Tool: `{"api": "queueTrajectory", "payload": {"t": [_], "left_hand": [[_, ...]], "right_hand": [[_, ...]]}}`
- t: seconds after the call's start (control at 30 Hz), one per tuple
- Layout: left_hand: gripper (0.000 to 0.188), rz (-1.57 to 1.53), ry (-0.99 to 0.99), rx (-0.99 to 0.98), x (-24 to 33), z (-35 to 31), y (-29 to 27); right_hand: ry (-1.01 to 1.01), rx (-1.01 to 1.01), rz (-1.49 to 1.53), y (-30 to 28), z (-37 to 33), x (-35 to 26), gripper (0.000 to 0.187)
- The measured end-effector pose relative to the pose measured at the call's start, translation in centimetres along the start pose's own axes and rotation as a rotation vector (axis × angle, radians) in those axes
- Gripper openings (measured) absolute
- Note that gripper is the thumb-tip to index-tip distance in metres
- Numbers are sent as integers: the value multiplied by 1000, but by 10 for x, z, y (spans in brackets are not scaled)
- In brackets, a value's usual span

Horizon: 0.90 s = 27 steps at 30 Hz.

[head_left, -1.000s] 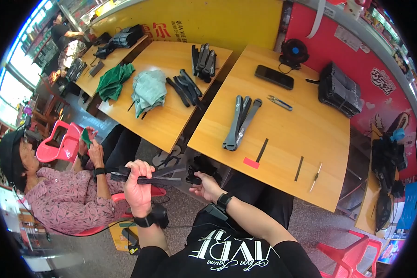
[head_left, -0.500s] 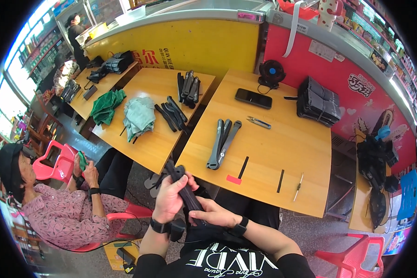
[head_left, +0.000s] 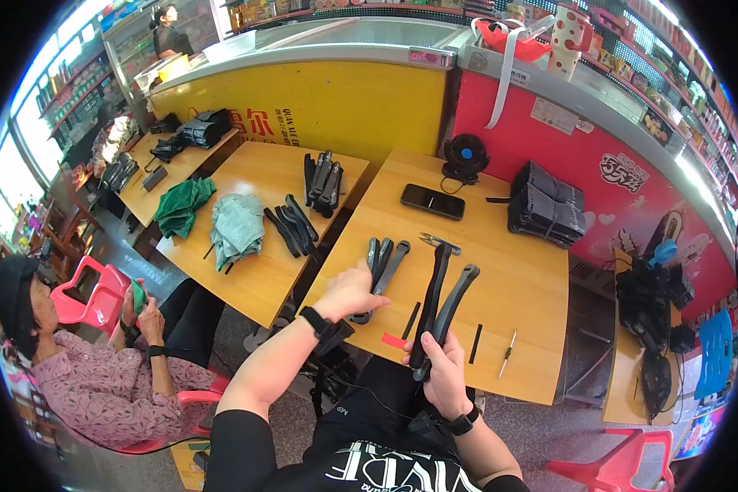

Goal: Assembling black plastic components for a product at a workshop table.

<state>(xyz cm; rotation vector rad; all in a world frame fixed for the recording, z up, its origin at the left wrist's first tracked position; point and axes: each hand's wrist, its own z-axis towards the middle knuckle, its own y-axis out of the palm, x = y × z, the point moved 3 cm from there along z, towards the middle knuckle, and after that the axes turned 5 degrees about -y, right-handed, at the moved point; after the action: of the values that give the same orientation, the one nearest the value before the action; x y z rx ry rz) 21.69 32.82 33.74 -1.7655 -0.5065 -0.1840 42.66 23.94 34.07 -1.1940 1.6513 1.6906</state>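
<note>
My right hand [head_left: 444,371] is closed round the near ends of two long dark straps [head_left: 451,307] with rounded tips. The straps stand tilted up over the table's front edge, spread apart toward their far ends. My left hand [head_left: 348,293] reaches over the near part of several similar dark grey straps [head_left: 394,264] lying on the table. Its thumb is stretched out to the right; the other fingers are partly hidden, and whether they touch the straps I cannot tell. Between the hands lie a red tab [head_left: 393,339] and a thin black strip [head_left: 412,320].
Thread snips [head_left: 440,243], a phone [head_left: 432,202], a small black fan [head_left: 466,157] and a tied dark stack [head_left: 547,203] occupy the far table. At right lie another black strip [head_left: 476,344] and a thin pointed tool [head_left: 507,354]. A seated person [head_left: 98,369] works at left beside cloth piles.
Both hands have come up from my lap, where they held a dark bundle together. They are now apart: the right holds two straps, the left is over those on the table.
</note>
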Motion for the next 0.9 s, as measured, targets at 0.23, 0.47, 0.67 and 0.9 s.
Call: {"api": "queueTrajectory", "payload": {"t": [0.23,0.47,0.67,0.9], "left_hand": [[24,-930,77,-148,-22,-8,11],[46,-1486,81,-38,-9,-108,20],[44,-1726,120,-120,-5,-123,34],[52,-1531,216,89,0,-130,26]], "right_hand": [[115,-23,-24,-10,3,11,18],[-75,-235,-446,18,13,36,38],[-55,-400,-490,33,-1,44,47],[-15,-366,-430,28,2,46,42]]}}
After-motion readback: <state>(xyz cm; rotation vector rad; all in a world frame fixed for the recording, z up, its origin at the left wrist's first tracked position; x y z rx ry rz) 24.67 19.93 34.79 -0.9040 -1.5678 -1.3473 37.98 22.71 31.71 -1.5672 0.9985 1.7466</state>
